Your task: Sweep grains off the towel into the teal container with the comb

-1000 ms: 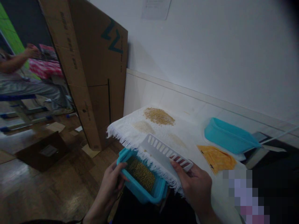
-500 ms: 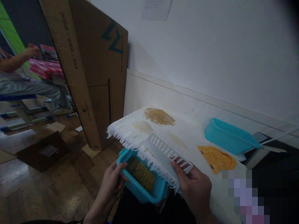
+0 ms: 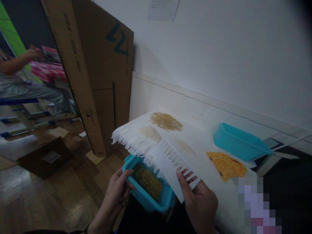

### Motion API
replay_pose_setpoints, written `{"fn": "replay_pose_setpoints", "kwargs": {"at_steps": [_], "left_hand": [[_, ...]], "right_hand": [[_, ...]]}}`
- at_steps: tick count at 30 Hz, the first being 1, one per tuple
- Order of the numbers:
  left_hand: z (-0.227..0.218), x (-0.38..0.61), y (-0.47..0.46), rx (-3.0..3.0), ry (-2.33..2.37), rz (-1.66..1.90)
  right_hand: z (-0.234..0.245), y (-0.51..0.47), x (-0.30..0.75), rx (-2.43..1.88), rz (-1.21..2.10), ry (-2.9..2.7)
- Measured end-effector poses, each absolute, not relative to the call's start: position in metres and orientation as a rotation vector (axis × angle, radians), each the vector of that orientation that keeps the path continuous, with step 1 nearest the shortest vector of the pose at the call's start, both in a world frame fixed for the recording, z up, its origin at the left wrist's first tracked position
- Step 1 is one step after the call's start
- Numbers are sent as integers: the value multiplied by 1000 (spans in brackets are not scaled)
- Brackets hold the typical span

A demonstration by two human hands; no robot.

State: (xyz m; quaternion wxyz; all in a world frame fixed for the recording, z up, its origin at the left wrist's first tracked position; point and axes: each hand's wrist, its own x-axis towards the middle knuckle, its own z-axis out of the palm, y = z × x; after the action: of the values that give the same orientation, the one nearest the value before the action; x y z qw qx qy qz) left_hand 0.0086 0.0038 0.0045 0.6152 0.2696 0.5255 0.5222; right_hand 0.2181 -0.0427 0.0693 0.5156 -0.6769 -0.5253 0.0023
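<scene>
My left hand (image 3: 119, 188) grips the left rim of a blue plastic bin (image 3: 146, 201), thumb over the edge, held just below the table's fringed edge. Small yellow-green beans (image 3: 148, 182) lie inside the bin. Pinched in my right hand (image 3: 198, 198) is a white slotted plastic scraper (image 3: 168, 169), tilted above the cloth edge and the bin's right side. On the white fringed cloth (image 3: 131, 131) sits a heap of yellowish beans (image 3: 166, 121). A paler pile of fine grains (image 3: 149, 133) is nearer, and a thin pale patch of grains (image 3: 185, 146) lies beyond the scraper.
A second blue bin (image 3: 241, 143) stands at the table's right, beside a folded orange cloth (image 3: 227, 166). A tall cardboard box (image 3: 104, 65) rises at the left against the white wall. Another person (image 3: 19, 71) sits far left. A flattened brown carton (image 3: 44, 159) lies on the floor.
My right hand has tilted the scraper, its flat face now turned more upward and its lower edge over the bin's right side. My left hand and the bin stay in place.
</scene>
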Motion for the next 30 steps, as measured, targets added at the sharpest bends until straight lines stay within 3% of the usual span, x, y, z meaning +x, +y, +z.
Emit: {"fn": "replay_pose_setpoints", "kwargs": {"at_steps": [30], "left_hand": [[7, 8, 1, 646, 1197, 1195]], "right_hand": [[68, 0, 291, -1583, 201, -1189]]}}
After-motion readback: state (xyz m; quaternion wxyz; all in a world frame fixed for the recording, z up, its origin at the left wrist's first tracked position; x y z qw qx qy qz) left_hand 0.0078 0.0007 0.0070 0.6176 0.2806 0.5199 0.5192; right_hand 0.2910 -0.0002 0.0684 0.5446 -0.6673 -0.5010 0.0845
